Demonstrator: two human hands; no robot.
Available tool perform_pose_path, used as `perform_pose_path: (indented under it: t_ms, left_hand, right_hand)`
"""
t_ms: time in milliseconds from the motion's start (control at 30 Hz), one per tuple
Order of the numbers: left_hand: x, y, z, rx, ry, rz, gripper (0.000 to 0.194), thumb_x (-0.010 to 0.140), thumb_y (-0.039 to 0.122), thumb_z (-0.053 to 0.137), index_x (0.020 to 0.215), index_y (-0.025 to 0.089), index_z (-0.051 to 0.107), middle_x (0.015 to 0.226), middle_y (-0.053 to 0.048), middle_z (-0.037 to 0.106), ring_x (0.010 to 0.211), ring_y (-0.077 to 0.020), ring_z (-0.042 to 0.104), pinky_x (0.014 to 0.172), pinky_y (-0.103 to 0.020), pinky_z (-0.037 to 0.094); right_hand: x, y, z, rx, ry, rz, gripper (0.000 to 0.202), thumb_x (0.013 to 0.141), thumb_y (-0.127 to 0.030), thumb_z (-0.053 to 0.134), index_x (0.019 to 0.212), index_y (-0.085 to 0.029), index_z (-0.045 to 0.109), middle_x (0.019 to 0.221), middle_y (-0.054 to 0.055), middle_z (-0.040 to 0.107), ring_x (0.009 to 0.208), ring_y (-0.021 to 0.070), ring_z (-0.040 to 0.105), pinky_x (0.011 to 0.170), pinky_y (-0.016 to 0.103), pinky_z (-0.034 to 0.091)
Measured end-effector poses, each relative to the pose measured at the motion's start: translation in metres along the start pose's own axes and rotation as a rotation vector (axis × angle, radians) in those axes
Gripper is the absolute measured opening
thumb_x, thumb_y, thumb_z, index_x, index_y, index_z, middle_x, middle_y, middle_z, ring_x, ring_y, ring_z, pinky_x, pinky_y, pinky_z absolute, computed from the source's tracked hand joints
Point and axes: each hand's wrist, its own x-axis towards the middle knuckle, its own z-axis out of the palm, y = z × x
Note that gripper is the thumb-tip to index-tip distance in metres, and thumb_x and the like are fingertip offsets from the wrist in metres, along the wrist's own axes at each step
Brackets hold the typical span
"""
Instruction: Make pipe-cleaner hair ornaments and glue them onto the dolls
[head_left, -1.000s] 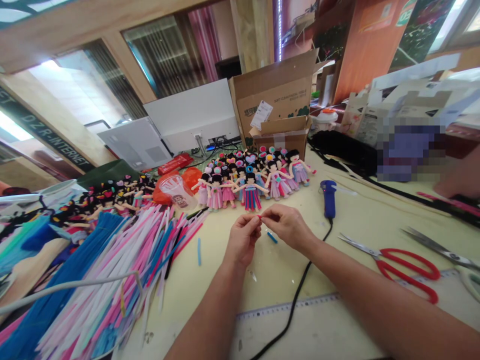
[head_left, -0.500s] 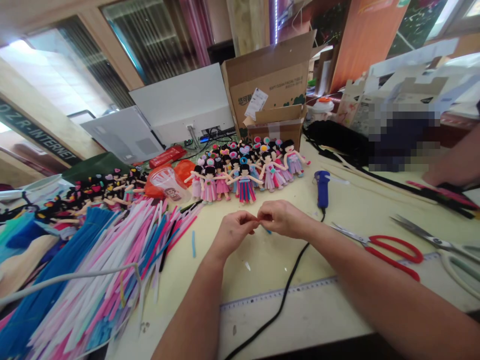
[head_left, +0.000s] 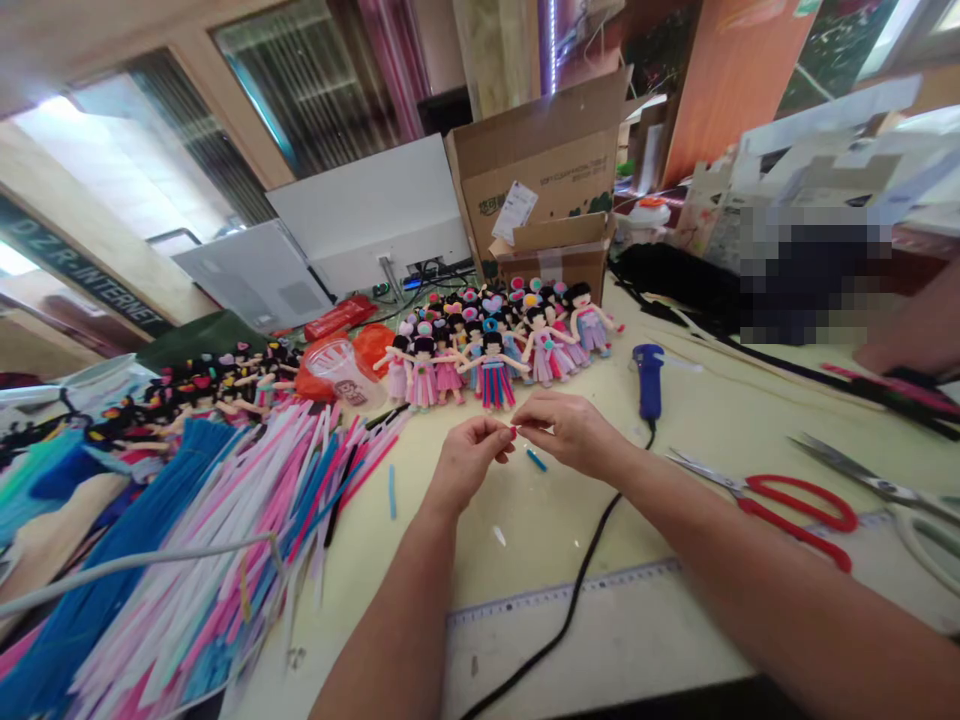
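While my left hand (head_left: 466, 460) pinches a small red piece (head_left: 514, 432) above the table (head_left: 536, 550), my right hand (head_left: 571, 432) meets it; from here I cannot tell whether that one grips.

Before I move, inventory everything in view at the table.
Red piece: one, red, at the fingertips.
Short strips: two, blue, near the hands.
Dolls: many, multicoloured, beyond hands, far left.
Fuzzy stems: many, mixed colours, left.
Glue gun with black cord: one, blue, right of hands.
Scissors: two, red-handled and pale-handled, right.
Ruler: one, white, near edge.
Cup: one, clear, left of dolls.
Orange plastic: count unclear, orange, around cup.
Cardboard box: one or more, brown, behind dolls.
Panels: two, white and grey, back left.
Jar: one, white, right of box.
Black bundle: one, black, beyond glue gun.
Table: one, pale yellow, underneath.
Another person's arm: one, right edge.
Left hand: one, bare, pinching red piece.
Right hand: one, bare, at red piece.
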Motion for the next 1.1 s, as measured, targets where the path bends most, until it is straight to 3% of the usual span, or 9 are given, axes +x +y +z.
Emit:
perform_pose_path:
  t_ms: [233, 533, 800, 1100]
  left_hand:
    - [0.000, -0.002, 0.002, -0.083, -0.004, -0.012, 0.024, 0.063, 0.036, 0.073, 0.065, 0.015, 0.062, 0.058, 0.000, 0.062, 0.052, -0.0088, 0.050, 0.057, -0.023, 0.041]
    - [0.003, -0.009, 0.011, -0.310, 0.094, -0.089, 0.032, 0.055, 0.039, 0.080, 0.064, 0.013, 0.061, 0.057, 0.000, 0.061, 0.049, -0.0056, 0.048, 0.052, -0.020, 0.035]
    - [0.004, -0.009, 0.012, -0.430, 0.205, -0.080, 0.036, 0.051, 0.040, 0.082, 0.062, 0.013, 0.061, 0.056, 0.001, 0.060, 0.047, -0.0048, 0.047, 0.051, -0.019, 0.035]
    - [0.004, -0.012, 0.015, -0.404, 0.343, -0.026, 0.032, 0.054, 0.037, 0.080, 0.065, 0.013, 0.062, 0.057, 0.001, 0.061, 0.051, -0.0063, 0.049, 0.054, -0.020, 0.037]
  right_hand:
    - [0.000, -0.003, 0.001, 0.006, 0.027, -0.018, 0.014, 0.080, -0.009, 0.054, 0.070, -0.016, 0.061, 0.067, 0.001, 0.056, 0.063, 0.0104, 0.051, 0.059, 0.021, 0.037]
    - [-0.003, -0.002, 0.014, 0.026, 0.130, 0.071, 0.012, 0.079, -0.011, 0.055, 0.070, -0.017, 0.059, 0.067, 0.001, 0.056, 0.062, 0.0110, 0.051, 0.059, 0.022, 0.039]
    - [-0.005, -0.009, 0.024, 0.098, 0.148, 0.087, 0.018, 0.086, -0.015, 0.050, 0.085, -0.018, 0.068, 0.078, 0.005, 0.066, 0.073, 0.0148, 0.059, 0.068, 0.026, 0.044]
    - [-0.005, -0.014, 0.031, 0.144, 0.144, 0.115, 0.026, 0.087, -0.014, 0.047, 0.098, -0.020, 0.070, 0.085, 0.006, 0.067, 0.078, 0.0168, 0.061, 0.072, 0.028, 0.047]
